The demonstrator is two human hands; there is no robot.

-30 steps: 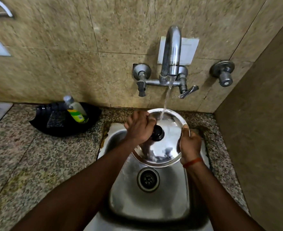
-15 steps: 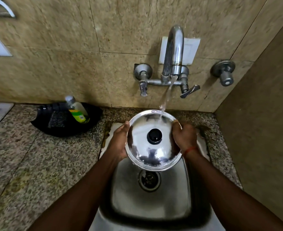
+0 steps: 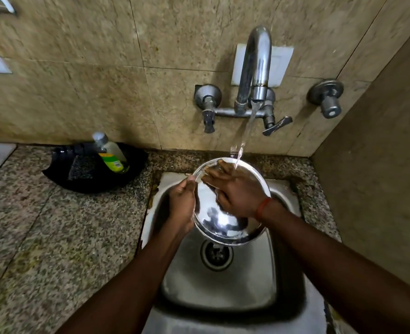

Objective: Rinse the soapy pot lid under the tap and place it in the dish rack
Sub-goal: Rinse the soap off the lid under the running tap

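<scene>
Looking down from head height, a person holds a shiny steel pot lid [image 3: 223, 225] over a small steel sink [image 3: 223, 290] set into a speckled granite counter [image 3: 42, 237]. The lid is tilted, its far edge raised toward the wall, and it hangs above the round drain [image 3: 216, 254]. The left hand [image 3: 182, 203] grips the lid's left rim, fingers curled closed around the edge. The right hand [image 3: 237, 189] lies flat across the lid's face, fingers stretched out and slightly spread, pointing left and toward the far rim; a red thread circles its wrist. Whether the lid's knob is under this hand cannot be told.

A chrome tap [image 3: 254, 68] is mounted on the beige tiled wall at the far side, and a thin stream of water [image 3: 245, 136] falls from its spout onto the far part of the lid, just beside the right hand's fingers. To the left, on the counter against the wall, a black tray [image 3: 61, 174] holds a leaning bottle [image 3: 110, 153] with a green and yellow label and a dark scrubbing pad [image 3: 81, 167].
</scene>
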